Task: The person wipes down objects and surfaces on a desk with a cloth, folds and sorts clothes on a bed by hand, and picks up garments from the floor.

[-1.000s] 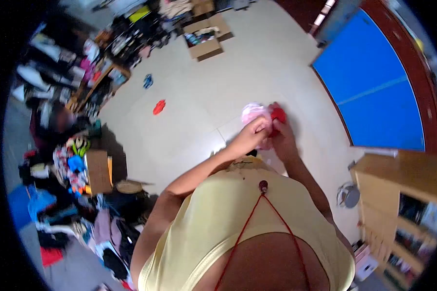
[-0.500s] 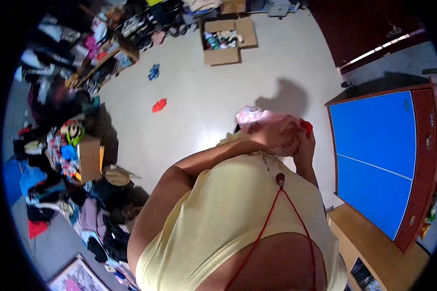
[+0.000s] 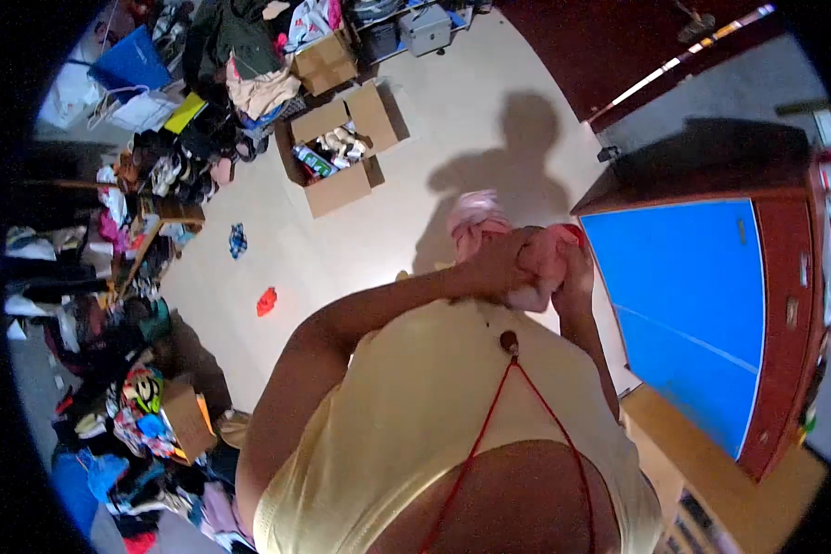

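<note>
A bunched pink cloth (image 3: 549,257) is held in front of my chest, with a paler fold (image 3: 477,214) of it sticking up on the left. Its exact kind of garment cannot be made out. My left hand (image 3: 501,266) is closed around the cloth from the left. My right hand (image 3: 575,277) grips its right side, close to a small red patch (image 3: 574,233) that shows above the fingers. Most fingertips are hidden by the folds.
An open cardboard box (image 3: 340,194) with mixed items stands on the floor ahead. A red cloth (image 3: 266,301) and a blue patterned cloth (image 3: 238,241) lie left. Heaped clothes and a box (image 3: 186,420) line the left side. A blue-topped wooden cabinet (image 3: 683,305) stands right.
My view has turned, so the open box now appears lower and further left. The pink cloth looks more bunched between my hands, its left end raised higher. Both hands keep hold of it.
</note>
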`<state>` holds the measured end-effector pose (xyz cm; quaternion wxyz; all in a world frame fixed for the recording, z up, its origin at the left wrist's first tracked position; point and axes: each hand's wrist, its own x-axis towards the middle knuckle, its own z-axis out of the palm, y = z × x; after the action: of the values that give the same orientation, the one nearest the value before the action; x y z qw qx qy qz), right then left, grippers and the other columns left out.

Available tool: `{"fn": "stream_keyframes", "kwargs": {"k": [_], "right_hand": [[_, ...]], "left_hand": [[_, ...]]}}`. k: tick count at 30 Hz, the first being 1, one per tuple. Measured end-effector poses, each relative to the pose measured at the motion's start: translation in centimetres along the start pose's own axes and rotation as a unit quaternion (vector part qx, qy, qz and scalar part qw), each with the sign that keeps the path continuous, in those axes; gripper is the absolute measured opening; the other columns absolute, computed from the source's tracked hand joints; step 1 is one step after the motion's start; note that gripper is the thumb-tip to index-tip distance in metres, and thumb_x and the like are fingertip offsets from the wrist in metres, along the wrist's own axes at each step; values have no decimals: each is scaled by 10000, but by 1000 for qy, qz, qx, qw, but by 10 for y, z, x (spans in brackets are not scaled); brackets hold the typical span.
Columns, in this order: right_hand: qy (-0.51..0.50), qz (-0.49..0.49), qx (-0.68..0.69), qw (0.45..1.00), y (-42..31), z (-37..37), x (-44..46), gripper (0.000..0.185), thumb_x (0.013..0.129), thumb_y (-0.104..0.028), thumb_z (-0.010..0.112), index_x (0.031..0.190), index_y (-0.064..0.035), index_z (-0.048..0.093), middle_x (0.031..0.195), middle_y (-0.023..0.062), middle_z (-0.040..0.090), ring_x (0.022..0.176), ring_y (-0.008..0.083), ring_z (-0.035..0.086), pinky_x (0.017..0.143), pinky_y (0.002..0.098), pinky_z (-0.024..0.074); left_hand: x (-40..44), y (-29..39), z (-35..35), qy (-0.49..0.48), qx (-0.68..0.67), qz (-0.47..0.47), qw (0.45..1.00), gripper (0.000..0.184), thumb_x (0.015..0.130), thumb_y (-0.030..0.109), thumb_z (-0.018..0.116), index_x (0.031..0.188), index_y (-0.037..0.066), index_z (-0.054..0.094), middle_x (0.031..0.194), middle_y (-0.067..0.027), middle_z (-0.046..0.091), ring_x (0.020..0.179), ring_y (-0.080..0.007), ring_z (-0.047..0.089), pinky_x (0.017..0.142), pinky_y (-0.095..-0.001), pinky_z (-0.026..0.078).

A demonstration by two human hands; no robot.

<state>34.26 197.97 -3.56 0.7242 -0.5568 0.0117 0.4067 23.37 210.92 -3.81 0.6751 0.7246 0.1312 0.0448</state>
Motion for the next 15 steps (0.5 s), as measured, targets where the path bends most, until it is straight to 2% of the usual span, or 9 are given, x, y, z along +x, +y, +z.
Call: {"fn": "stream_keyframes", "kwargs": {"k": [3, 6, 7, 8, 9, 10, 12, 14, 15], "right_hand": [[-52, -77, -85, 992, -40, 2, 66, 324, 916, -208, 567, 1176, -24, 508, 1094, 91, 587, 983, 218, 585, 854, 318, 491], [-136, -187, -378, 896, -85, 18, 114, 681, 819, -107, 676, 1406, -98, 331, 1333, 131, 459, 1186, 238, 489, 995, 374, 426], [-197, -161, -379, 890, -93, 17, 134, 826, 809, -94, 691, 1472, -120, 199, 1448, 137, 333, 1274, 245, 407, 1030, 384, 392], [-228, -151, -382, 883, -99, 20, 152, 826, 809, -94, 691, 1472, -120, 199, 1448, 137, 333, 1274, 245, 407, 1030, 384, 392], [-302, -137, -367, 869, -106, 27, 168, 849, 795, -104, 709, 1473, -119, 197, 1461, 136, 315, 1287, 248, 393, 1034, 384, 388], [-371, -122, -349, 852, -109, 32, 179, 873, 782, -114, 727, 1474, -117, 195, 1473, 134, 296, 1299, 250, 378, 1037, 384, 385], [-422, -129, -382, 812, -114, 49, 197, 943, 732, -84, 768, 1476, -114, 189, 1472, 136, 294, 1304, 239, 367, 1030, 371, 389], [-471, 75, -272, 836, -121, 84, 203, 978, 694, -31, 780, 1474, -106, 195, 1442, 139, 346, 1273, 226, 400, 1005, 345, 409], [-479, 73, -356, 799, -119, 92, 213, 984, 689, 27, 757, 1479, -112, 185, 1356, 122, 451, 1211, 211, 460, 987, 326, 423]], "left_hand": [[68, -16, -18, 40, 63, -23, 997, 496, 739, 164, 692, 1176, 7, 520, 1162, -163, 572, 1105, -283, 549, 950, -373, 425], [103, 0, -54, 130, 9, 8, 991, 381, 802, 184, 624, 1129, 3, 548, 1137, -170, 583, 1090, -293, 554, 931, -381, 431], [110, 12, -67, 130, -23, 6, 991, 485, 811, 328, 647, 1163, 14, 538, 1134, -148, 598, 1075, -265, 568, 926, -372, 437], [112, 19, -76, 131, -56, 1, 990, 603, 819, 472, 670, 1198, 24, 527, 1131, -126, 612, 1060, -237, 583, 922, -363, 443], [122, 19, -86, 130, -17, 22, 991, 497, 819, 328, 700, 1191, 41, 536, 1111, -123, 617, 1041, -232, 593, 881, -343, 475], [126, 18, -91, 155, -19, 11, 988, 497, 819, 328, 700, 1191, 41, 536, 1111, -123, 617, 1041, -232, 593, 881, -343, 475], [130, 17, -95, 189, 193, 17, 962, 499, 753, 190, 736, 1197, 70, 541, 1085, -111, 618, 1045, -217, 593, 867, -321, 489], [132, 8, -94, 210, 90, 35, 973, 445, 668, 111, 704, 1094, 88, 575, 1153, -102, 548, 1041, -289, 568, 872, -366, 465], [133, -9, -94, 235, 122, 45, 963, 489, 659, 102, 708, 1124, 97, 555, 1174, -97, 529, 1068, -290, 553, 877, -364, 463]]}}
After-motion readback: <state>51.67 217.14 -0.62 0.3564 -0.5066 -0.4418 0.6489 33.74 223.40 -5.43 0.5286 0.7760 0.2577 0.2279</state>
